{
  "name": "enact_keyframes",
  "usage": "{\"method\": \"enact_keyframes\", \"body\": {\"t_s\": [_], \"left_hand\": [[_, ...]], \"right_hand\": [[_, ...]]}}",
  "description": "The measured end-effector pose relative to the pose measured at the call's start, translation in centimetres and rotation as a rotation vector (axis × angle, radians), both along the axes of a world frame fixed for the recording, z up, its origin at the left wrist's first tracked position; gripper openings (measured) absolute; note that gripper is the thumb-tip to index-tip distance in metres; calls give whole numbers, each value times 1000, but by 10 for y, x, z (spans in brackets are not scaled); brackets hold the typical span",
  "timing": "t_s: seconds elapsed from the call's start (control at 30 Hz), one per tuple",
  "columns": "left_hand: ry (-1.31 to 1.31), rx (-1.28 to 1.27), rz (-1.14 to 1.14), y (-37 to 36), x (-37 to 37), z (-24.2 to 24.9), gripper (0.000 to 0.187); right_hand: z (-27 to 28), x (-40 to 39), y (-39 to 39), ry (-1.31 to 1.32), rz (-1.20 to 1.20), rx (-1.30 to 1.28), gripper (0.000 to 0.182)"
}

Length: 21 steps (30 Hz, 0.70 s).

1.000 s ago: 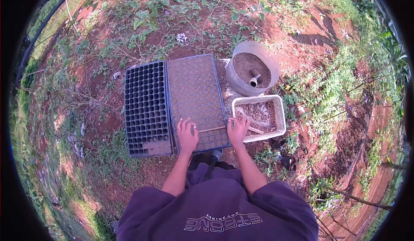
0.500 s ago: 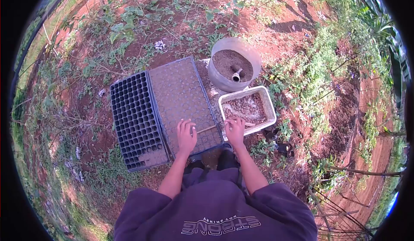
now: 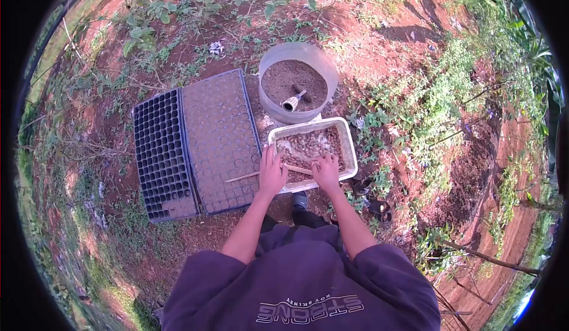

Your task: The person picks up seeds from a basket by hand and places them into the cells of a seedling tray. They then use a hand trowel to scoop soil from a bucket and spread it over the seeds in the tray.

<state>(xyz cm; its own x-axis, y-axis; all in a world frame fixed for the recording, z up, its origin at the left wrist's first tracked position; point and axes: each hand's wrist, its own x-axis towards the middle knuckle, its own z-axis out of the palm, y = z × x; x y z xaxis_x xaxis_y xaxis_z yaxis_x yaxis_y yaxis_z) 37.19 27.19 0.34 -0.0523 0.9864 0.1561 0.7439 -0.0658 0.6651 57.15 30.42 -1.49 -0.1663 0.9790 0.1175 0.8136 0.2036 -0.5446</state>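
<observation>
My left hand (image 3: 272, 173) lies at the left rim of a white rectangular basin (image 3: 353, 167), fingers stretched out and somewhat apart. Inside the basin, my right hand (image 3: 326, 172) has its fingers bent down into brown, seed-like pieces (image 3: 332, 144) with whitish powder among them; its fingertips are partly hidden. A flat wooden strip (image 3: 299, 169) lies in the basin between my hands. Left of my left hand, a thin stick (image 3: 240, 178) rests across a soil-filled seedling tray (image 3: 216, 123), its cells showing as faint rings.
A black seedling tray (image 3: 159, 150), mostly of unfilled cells, adjoins the filled one on the left. Behind the basin stands a round translucent tub (image 3: 328, 70) of soil with a cup-like object (image 3: 290, 104) in it. Dark sandals (image 3: 379, 209) lie at right among weeds.
Both hands have moved right relative to the trays, the left from over the filled tray to the basin's rim, the right further into the basin. The view has shifted right.
</observation>
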Motion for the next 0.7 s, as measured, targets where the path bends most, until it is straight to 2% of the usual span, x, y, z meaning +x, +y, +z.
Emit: {"method": "enact_keyframes", "body": {"t_s": [0.4,0.53,0.6,0.7], "left_hand": [[273,-188,52,2,24,-8,54],[321,-309,32,3,25,0,56],[322,-308,39,1,25,1,56],[316,-292,55,5,28,-1,55]], "right_hand": [[-9,18,31,-106,205,-76,38],[-14,12,39,-156,219,-115,45],[-18,12,39,-160,150,-82,47],[-21,19,42,-158,175,-79,46]]}}
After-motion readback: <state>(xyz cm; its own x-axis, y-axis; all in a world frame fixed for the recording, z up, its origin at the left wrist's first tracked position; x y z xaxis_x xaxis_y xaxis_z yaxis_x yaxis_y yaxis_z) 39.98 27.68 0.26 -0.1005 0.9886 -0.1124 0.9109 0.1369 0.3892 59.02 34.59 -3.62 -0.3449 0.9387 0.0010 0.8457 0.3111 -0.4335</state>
